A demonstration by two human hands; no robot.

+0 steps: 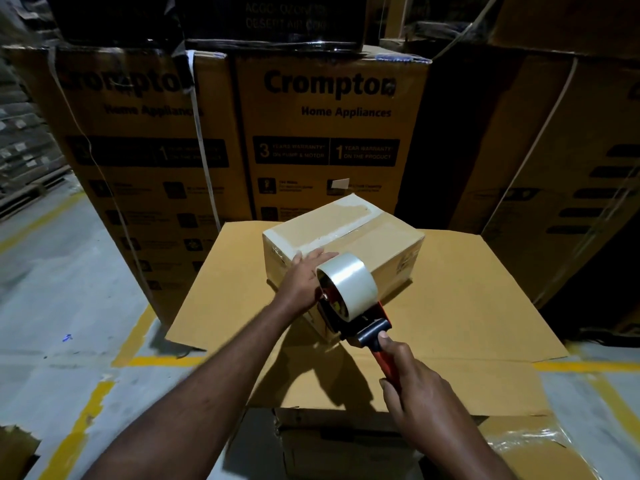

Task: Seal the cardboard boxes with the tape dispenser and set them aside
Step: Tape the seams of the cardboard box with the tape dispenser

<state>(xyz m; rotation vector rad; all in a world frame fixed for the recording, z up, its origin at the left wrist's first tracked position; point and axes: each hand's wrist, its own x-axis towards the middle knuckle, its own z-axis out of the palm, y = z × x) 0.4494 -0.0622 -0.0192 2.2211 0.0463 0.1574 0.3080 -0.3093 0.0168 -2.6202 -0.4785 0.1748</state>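
A small brown cardboard box [349, 233] stands on a flat cardboard sheet [467, 306], with clear tape running along its top seam. My left hand [303, 278] presses flat on the box's near top edge, fingers straight. My right hand [415, 389] grips the red handle of the tape dispenser [349, 299], thumb up on its black collar. The dispenser's clear tape roll sits against the box's near side, just right of my left hand.
Tall printed appliance cartons [325, 133] wall off the back and right. The sheet lies on another box [346, 441] below me. Grey concrete floor with yellow lines [79, 434] opens to the left. A torn cardboard scrap [14, 448] lies at bottom left.
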